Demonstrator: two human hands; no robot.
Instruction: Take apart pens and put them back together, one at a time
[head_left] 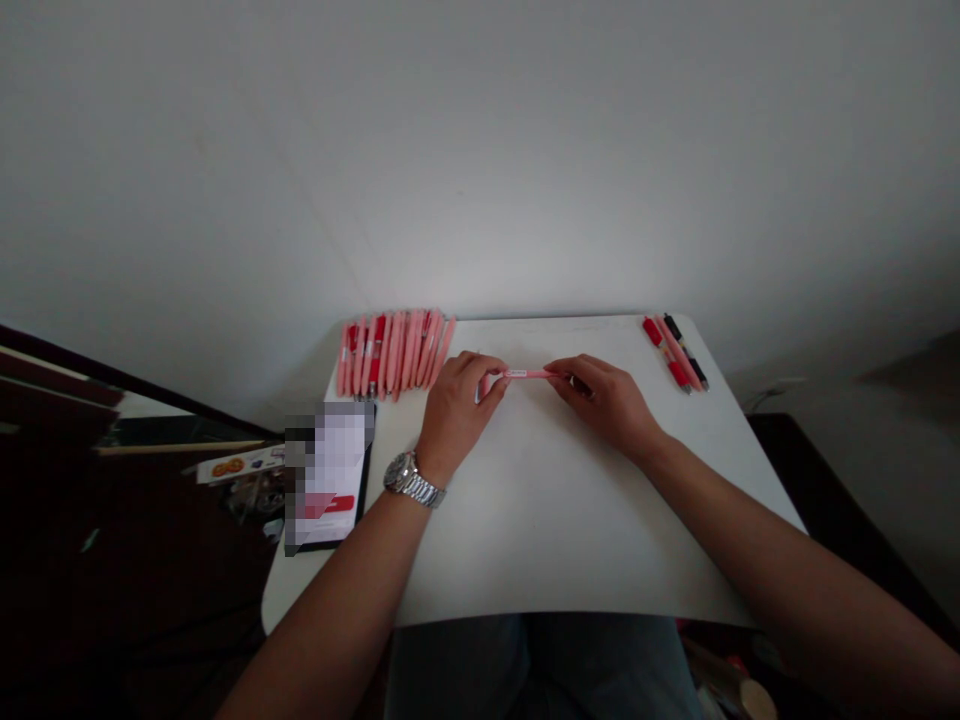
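Observation:
A pink pen (534,374) with a small white label lies level between my two hands, above the middle of the white table. My left hand (466,400), with a metal watch (411,480) on its wrist, pinches the left end. At the other end, the fingertips of my right hand (607,398) are closed on the pen. Beyond my left hand, a row of pink and red pens (394,352) lies side by side at the back left. Red, pink and black pens (675,352) form a small group at the back right.
On the table's left edge lies a tablet or phone (330,480), its screen partly blurred out. The white table (570,540) meets a pale wall (525,180) at the back. Papers (240,465) and clutter sit off its left side; my legs are beneath its front edge.

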